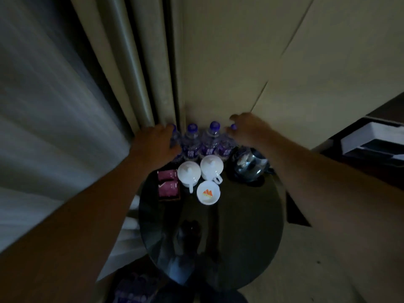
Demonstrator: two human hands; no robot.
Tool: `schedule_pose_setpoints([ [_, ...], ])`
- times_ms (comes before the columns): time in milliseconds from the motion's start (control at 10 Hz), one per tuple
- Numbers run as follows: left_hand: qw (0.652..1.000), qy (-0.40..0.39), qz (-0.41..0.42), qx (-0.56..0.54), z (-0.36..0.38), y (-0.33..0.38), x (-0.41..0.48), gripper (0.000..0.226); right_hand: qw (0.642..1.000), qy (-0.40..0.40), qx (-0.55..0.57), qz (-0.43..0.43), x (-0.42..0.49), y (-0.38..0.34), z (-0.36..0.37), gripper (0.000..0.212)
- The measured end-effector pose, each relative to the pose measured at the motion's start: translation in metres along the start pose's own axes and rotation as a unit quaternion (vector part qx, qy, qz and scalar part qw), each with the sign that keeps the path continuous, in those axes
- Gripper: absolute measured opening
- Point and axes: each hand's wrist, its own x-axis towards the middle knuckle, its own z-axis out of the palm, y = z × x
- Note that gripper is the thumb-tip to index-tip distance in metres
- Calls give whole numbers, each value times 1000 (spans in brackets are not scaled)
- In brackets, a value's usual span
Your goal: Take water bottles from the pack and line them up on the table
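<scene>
Several water bottles with purple caps and labels stand in a row at the back edge of the round dark glass table. My left hand is wrapped around the leftmost bottle, hiding most of it. My right hand curls over the cap of the rightmost bottle. Between them stand two untouched bottles. The pack lies blurred and dark on the floor at the bottom left, with purple labels showing.
In front of the row stand two white lidded cups, a white dish with an orange logo, a tray of pink sachets and a dark kettle. Curtains hang at the left and a wall stands behind.
</scene>
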Motion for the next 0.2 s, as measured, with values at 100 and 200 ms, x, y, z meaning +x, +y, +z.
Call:
schedule_pose_setpoints([
  [100, 998, 33, 21, 45, -20, 20, -20, 51, 1000, 23, 1, -10, -43, -21, -15, 45],
  [200, 998, 44, 32, 40, -35, 41, -40, 54, 998, 45, -24, -21, -88, -33, -18, 47],
])
